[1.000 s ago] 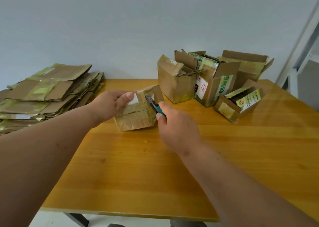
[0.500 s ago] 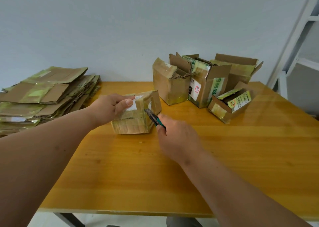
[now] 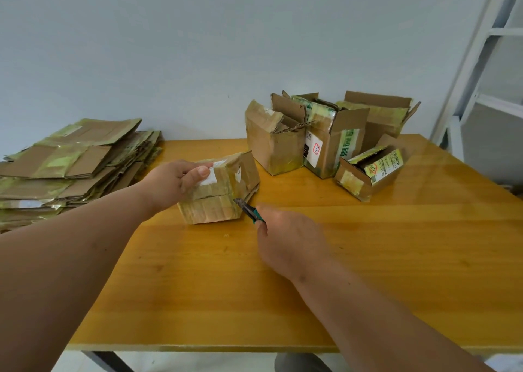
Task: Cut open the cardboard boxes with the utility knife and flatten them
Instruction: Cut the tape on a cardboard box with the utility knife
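Cardboard box (image 3: 219,193) under the knife, near the middle of the table (image 3: 368,258).

The left hand (image 3: 175,183) grips the box top; the right hand (image 3: 288,241), closed around the utility knife (image 3: 249,209), has the blade at the box's near right corner. If the blade slips off the tape, it may jump toward the left thumb, or the box may slide toward the uncut boxes (image 3: 325,139) behind it.

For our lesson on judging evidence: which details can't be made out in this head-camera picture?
- Utility knife handle: hidden inside the right hand.
- Blade tip against the small box: too small to tell.
- Flattened stack: cut off by the left edge.
- Labels on the far boxes: too small to read.
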Available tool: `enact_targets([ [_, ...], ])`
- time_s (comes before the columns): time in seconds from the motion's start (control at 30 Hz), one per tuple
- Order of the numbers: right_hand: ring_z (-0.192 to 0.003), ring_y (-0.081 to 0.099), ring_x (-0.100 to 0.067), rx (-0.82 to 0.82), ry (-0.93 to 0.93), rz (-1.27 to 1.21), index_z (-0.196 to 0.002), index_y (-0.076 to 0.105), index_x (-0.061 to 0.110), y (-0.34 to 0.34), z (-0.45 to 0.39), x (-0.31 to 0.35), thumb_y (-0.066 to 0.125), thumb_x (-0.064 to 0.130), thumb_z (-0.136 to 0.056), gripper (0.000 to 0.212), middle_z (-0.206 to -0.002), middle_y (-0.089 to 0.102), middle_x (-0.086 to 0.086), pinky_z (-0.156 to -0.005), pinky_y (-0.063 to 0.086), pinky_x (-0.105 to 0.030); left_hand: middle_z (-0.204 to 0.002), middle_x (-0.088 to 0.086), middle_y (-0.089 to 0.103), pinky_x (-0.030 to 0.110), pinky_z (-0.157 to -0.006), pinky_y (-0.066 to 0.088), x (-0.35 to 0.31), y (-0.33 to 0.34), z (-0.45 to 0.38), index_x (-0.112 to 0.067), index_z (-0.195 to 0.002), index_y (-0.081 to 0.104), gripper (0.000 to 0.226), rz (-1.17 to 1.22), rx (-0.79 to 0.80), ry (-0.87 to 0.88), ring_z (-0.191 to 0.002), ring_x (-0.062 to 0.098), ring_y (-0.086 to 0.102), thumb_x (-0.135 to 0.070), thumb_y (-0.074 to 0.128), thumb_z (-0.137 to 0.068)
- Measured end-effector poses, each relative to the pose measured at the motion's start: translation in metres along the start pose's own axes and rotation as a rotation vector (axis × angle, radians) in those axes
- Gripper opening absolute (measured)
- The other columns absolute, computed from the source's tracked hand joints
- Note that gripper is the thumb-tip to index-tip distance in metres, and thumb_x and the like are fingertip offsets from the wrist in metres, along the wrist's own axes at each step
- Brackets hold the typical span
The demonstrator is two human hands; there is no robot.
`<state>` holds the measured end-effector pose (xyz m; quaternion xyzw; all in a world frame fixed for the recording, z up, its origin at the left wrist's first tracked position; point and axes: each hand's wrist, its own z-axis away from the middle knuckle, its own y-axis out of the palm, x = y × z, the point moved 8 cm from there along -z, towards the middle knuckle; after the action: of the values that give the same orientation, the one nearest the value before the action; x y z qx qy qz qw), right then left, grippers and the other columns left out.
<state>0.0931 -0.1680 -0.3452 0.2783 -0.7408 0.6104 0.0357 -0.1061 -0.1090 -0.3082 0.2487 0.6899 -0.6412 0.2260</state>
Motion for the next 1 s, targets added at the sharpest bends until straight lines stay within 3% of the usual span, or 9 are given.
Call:
enact_targets([
  [0.2,-0.078,0.054,-0.016,0.027,-0.001,0.031,-0.13,0.052,0.025,0.004,0.0,-0.004,0.036,0.028,-0.105,0.03,-0.097,0.064,0.002,-0.063,0.042,-0.031,-0.138,0.003,0.052,0.04,-0.098,0.041,-0.003,0.002,0.002,-0.029,-0.137,0.054,0.055,0.009,0.007,0.007,-0.122,0.022,0.045,-0.056,0.041,-0.09],
  [0.33,-0.077,0.057,-0.017,0.05,-0.002,0.082,-0.128,0.053,0.025,0.006,0.003,-0.006,0.037,0.027,-0.104,0.029,-0.096,0.065,0.002,-0.063,0.047,-0.032,-0.137,0.004,0.053,0.048,-0.103,0.042,-0.003,0.001,0.005,-0.031,-0.136,0.055,0.065,0.056,0.021,-0.024,-0.125,0.026,0.046,-0.063,0.041,-0.08],
  [0.53,-0.083,0.059,-0.017,0.102,0.039,0.051,-0.13,0.055,0.026,0.005,0.003,-0.015,0.037,0.029,-0.103,0.032,-0.102,0.065,0.002,-0.072,0.054,-0.035,-0.143,0.002,0.048,0.046,-0.105,0.039,-0.004,0.003,0.002,-0.033,-0.135,0.054,0.05,0.034,0.04,-0.016,-0.13,0.027,0.041,-0.054,0.045,-0.091],
  [0.63,-0.076,0.058,-0.011,-0.023,0.054,-0.044,-0.132,0.054,0.026,-0.009,0.001,-0.017,0.037,0.032,-0.105,0.033,-0.091,0.062,0.007,-0.065,0.052,-0.031,-0.141,0.002,0.048,0.052,-0.104,0.041,-0.002,0.003,0.001,-0.037,-0.134,0.054,0.057,0.057,0.055,-0.047,-0.128,0.028,0.043,-0.062,0.046,-0.084],
  [0.77,-0.077,0.055,-0.011,-0.121,0.016,-0.099,-0.148,0.042,0.026,-0.014,-0.009,-0.009,0.037,0.034,-0.105,0.044,-0.108,0.069,0.003,-0.055,0.041,-0.022,-0.144,0.0,0.046,0.05,-0.106,0.04,-0.004,0.003,0.001,-0.037,-0.134,0.054,0.062,0.058,0.054,-0.031,-0.129,0.026,0.041,-0.065,0.046,-0.079],
  [0.83,-0.08,0.057,-0.011,-0.14,0.001,-0.103,-0.15,0.039,0.026,-0.013,-0.012,-0.005,0.037,0.034,-0.105,0.046,-0.115,0.069,0.003,-0.057,0.046,-0.023,-0.143,-0.001,0.045,0.046,-0.104,0.041,-0.002,0.003,0.0,-0.037,-0.135,0.054,0.06,0.053,0.045,-0.026,-0.125,0.022,0.042,-0.063,0.045,-0.082],
  [1.0,-0.077,0.054,-0.009,-0.156,0.008,-0.114,-0.15,0.039,0.026,-0.008,-0.017,-0.003,0.036,0.035,-0.105,0.046,-0.115,0.068,0.003,-0.05,0.034,-0.019,-0.144,-0.003,0.044,0.043,-0.101,0.04,0.0,0.003,-0.001,-0.037,-0.136,0.054,0.049,0.055,0.028,-0.022,-0.126,0.022,0.04,-0.055,0.046,-0.09],
])
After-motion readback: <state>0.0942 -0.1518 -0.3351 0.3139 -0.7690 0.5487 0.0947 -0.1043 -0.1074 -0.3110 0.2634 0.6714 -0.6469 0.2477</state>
